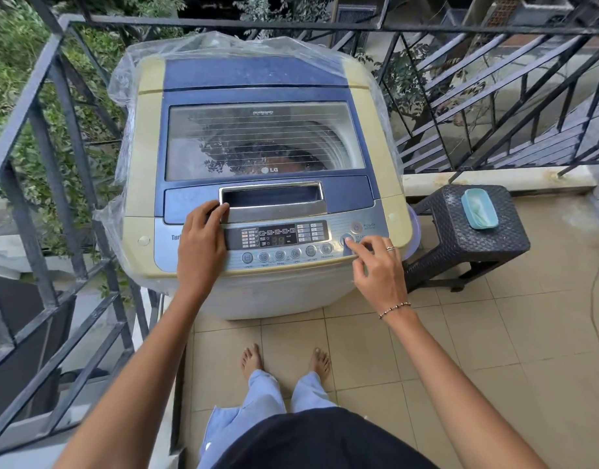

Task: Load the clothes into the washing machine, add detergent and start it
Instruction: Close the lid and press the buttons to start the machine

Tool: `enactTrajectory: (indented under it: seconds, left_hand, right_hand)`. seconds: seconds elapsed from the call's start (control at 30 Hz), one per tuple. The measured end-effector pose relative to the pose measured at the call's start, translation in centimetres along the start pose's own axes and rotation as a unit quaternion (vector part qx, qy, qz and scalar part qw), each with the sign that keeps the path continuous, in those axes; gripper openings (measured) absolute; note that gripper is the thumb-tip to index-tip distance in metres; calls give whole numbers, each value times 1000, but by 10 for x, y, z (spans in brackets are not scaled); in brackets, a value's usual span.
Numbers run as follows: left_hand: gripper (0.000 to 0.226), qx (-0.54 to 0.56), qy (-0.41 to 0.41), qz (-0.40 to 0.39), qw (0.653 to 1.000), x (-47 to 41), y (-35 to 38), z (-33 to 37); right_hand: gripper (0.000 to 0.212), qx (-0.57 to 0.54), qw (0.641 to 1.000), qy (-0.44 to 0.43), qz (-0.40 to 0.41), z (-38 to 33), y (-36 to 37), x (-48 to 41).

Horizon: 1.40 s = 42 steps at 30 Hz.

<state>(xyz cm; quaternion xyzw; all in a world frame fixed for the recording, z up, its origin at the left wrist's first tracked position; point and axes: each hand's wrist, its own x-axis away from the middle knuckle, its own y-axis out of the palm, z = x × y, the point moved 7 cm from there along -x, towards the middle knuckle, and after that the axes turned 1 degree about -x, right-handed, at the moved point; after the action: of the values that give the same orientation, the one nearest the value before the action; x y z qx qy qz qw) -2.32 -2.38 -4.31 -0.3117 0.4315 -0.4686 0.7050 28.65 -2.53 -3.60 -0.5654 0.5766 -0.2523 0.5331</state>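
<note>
The right hand [376, 265] has one finger out on the round start button [347, 241] and holds nothing, and if the finger slides up to the power button [356, 227] at 12 o'clock, the machine may switch off. The left hand [200, 245] lies flat and open on the control panel [278, 235], so it could bump a button too. The washing machine [264, 170] is blue and cream, lid [264, 140] shut, dark clothes [274, 157] inside.

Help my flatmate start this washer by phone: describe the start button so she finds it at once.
On the washing machine, look at the grey control panel along the front edge. The start button is at its right end, just below the power button: round, blue-ringed, bigger than the row of small grey buttons.
</note>
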Motion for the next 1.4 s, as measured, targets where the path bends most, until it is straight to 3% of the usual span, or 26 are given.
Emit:
enactTrajectory:
  seconds: [0.67,1.4]
  left_hand:
    - [36,-6,-11,8,1000,-1,-2,4]
    - [40,-19,-7,19,1000,-1,-2,4]
  right_hand:
    - [40,-3,996,-7,85,0,5,7]
    - [35,10,993,-8,120,6,19,10]
